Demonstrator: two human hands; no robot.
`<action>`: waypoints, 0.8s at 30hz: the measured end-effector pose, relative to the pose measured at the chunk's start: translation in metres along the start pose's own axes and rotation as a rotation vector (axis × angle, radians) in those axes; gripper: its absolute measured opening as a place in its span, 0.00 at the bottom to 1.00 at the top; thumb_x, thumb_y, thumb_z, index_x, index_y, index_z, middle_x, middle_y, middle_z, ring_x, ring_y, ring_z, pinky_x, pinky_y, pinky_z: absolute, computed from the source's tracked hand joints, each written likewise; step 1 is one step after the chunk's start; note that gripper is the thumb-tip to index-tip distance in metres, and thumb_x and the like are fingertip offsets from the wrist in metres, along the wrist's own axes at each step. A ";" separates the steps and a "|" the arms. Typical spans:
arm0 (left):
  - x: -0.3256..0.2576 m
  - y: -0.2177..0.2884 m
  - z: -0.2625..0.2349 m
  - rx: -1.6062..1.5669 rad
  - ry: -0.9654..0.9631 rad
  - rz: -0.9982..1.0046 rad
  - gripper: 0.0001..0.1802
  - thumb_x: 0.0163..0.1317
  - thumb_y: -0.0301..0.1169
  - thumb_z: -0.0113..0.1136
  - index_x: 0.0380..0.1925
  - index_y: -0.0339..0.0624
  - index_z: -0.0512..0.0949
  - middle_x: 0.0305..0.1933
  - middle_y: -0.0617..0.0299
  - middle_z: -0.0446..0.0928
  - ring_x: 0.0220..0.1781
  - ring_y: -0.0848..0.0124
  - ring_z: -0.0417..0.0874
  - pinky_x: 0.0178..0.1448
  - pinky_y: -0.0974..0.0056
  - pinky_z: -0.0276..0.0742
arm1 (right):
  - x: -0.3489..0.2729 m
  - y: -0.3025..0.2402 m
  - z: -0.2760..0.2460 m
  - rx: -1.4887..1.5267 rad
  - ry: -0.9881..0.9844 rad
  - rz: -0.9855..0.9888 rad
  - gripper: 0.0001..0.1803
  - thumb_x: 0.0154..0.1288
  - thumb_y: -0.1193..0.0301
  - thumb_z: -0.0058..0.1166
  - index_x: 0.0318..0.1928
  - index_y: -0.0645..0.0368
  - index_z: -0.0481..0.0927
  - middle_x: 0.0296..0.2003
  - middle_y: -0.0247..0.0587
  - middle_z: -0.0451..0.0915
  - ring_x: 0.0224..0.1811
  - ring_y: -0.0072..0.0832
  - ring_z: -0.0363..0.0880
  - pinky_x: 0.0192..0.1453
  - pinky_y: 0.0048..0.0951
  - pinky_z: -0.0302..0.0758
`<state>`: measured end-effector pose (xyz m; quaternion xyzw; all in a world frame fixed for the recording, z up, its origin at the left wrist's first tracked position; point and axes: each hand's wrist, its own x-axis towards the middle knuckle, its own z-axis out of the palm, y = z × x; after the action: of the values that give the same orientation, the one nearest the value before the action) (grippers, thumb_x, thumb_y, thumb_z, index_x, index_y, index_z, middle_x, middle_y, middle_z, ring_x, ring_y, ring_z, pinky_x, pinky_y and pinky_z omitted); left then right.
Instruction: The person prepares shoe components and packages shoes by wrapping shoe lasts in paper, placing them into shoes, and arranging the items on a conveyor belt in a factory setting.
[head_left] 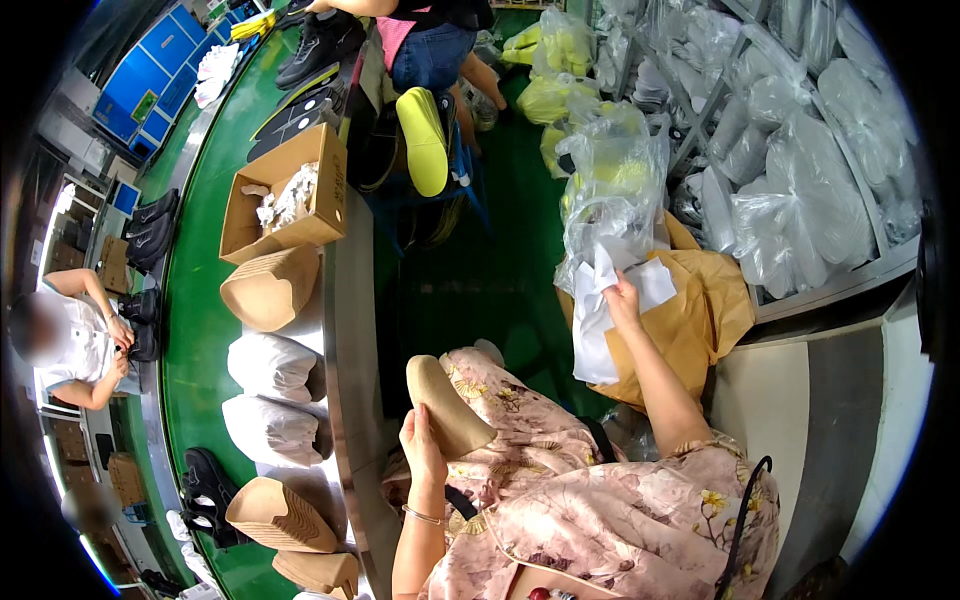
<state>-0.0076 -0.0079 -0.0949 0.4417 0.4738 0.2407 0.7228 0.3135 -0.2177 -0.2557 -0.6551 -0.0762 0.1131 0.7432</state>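
My left hand is closed around a brown molded-pulp shoe insert, which it holds upright above my lap. Off to the right, my right hand pinches a sheet of white tissue paper. More white sheets lie beneath it on crumpled brown wrapping paper. On the metal ledge at my left stands a stack of the same inserts. Two forms wrapped in white paper follow it, then another insert stack and a further brown insert nearer me.
A cardboard box with crumpled paper sits on the ledge. Black shoes lie on the green conveyor. Across it a co-worker handles a shoe; another person stands ahead. Bagged insoles fill a rack at right.
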 end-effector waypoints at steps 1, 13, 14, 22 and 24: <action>0.000 0.001 0.002 -0.009 -0.010 0.001 0.13 0.68 0.37 0.49 0.27 0.42 0.74 0.26 0.74 0.70 0.29 0.84 0.65 0.34 0.76 0.62 | -0.005 -0.025 0.009 -0.216 -0.011 -0.223 0.07 0.56 0.77 0.53 0.36 0.65 0.77 0.37 0.40 0.79 0.37 0.26 0.77 0.40 0.23 0.72; 0.009 -0.017 0.005 0.200 -0.089 0.072 0.12 0.67 0.36 0.50 0.29 0.40 0.74 0.25 0.72 0.69 0.29 0.84 0.63 0.32 0.75 0.61 | 0.012 -0.051 -0.014 -0.688 0.144 -0.411 0.04 0.53 0.79 0.54 0.31 0.64 0.75 0.27 0.45 0.75 0.28 0.37 0.74 0.34 0.31 0.71; 0.010 -0.017 0.005 0.297 -0.072 0.090 0.12 0.67 0.36 0.50 0.29 0.39 0.74 0.25 0.71 0.69 0.29 0.84 0.64 0.32 0.75 0.61 | 0.011 -0.053 -0.006 -0.690 0.123 -0.465 0.04 0.52 0.80 0.53 0.31 0.64 0.75 0.27 0.45 0.75 0.29 0.40 0.74 0.34 0.32 0.71; 0.019 -0.018 0.069 0.620 -0.251 0.468 0.30 0.62 0.26 0.53 0.65 0.45 0.56 0.31 0.57 0.74 0.32 0.72 0.73 0.39 0.68 0.72 | 0.012 -0.101 -0.026 -0.414 0.386 -0.359 0.08 0.64 0.75 0.48 0.36 0.70 0.76 0.29 0.41 0.79 0.28 0.28 0.75 0.34 0.27 0.72; 0.019 -0.013 0.077 0.599 -0.251 0.470 0.33 0.62 0.24 0.53 0.67 0.48 0.54 0.23 0.62 0.65 0.25 0.74 0.65 0.33 0.69 0.68 | 0.014 -0.143 -0.011 -0.413 0.471 -0.600 0.08 0.63 0.75 0.47 0.38 0.70 0.75 0.35 0.45 0.78 0.28 0.33 0.75 0.34 0.30 0.72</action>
<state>0.0689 -0.0316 -0.1025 0.7552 0.3171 0.1946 0.5397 0.3393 -0.2413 -0.1162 -0.7468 -0.1129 -0.2783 0.5934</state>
